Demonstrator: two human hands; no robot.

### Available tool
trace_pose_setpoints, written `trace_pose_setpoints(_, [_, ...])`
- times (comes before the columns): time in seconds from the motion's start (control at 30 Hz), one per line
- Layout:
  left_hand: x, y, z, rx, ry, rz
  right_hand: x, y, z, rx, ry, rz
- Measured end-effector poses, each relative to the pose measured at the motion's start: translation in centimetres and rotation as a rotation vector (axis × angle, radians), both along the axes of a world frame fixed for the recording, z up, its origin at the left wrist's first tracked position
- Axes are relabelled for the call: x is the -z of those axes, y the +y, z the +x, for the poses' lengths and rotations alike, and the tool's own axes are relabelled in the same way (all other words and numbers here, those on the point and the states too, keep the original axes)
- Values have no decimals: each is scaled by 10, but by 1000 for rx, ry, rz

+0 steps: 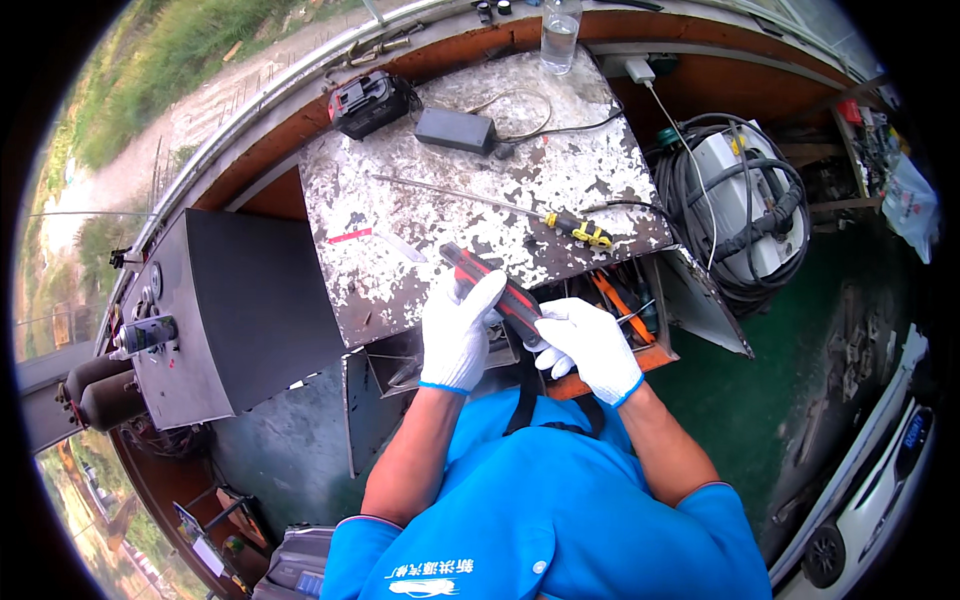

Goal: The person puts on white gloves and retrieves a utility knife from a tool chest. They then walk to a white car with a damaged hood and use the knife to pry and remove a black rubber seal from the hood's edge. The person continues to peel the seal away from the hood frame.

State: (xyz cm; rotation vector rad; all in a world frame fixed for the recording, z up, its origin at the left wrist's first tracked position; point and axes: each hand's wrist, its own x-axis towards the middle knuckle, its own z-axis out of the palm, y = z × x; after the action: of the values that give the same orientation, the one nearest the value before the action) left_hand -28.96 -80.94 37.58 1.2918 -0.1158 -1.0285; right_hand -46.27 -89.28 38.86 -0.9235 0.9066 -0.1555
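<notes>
A black and red utility knife (510, 302) is held at a slant over the table's near edge. My left hand (457, 325), in a white glove with a blue cuff, wraps round its middle, thumb on top. At the knife's near end, the gloved fingers of my right hand (588, 345) are bent together and pinch it; their exact grip is partly hidden. Just beyond the knife, a flat pale strip (400, 245) and a red strip (350, 236) lie on the worn tabletop (460, 215). Farther back rests a long screwdriver (577, 228) with a yellow and black handle.
An open drawer (655, 355) with tools, including orange-handled pliers (612, 296), sits below my hands. On the table stand a battery pack (372, 104), a black power adapter (455, 129) and a water bottle (560, 40). Coiled cables hang round a white machine (750, 200) at right; a dark cabinet (260, 300) stands left.
</notes>
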Motion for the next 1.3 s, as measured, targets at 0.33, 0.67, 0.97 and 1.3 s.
trace_pose_setpoints(0.33, [1,5,4,-45,98,-43,-2,7,-12,-45,-185,9])
trace_pose_setpoints(0.67, [2,9,4,-52,85,-36,-11,15,-7,102,-104,-4])
trace_pose_setpoints(0.97, [-1,6,2,-72,90,-48,-1,24,-10,222,-159,52])
trace_pose_setpoints(1.3, [-1,7,2,-99,116,-58,3,25,-5,259,-117,9])
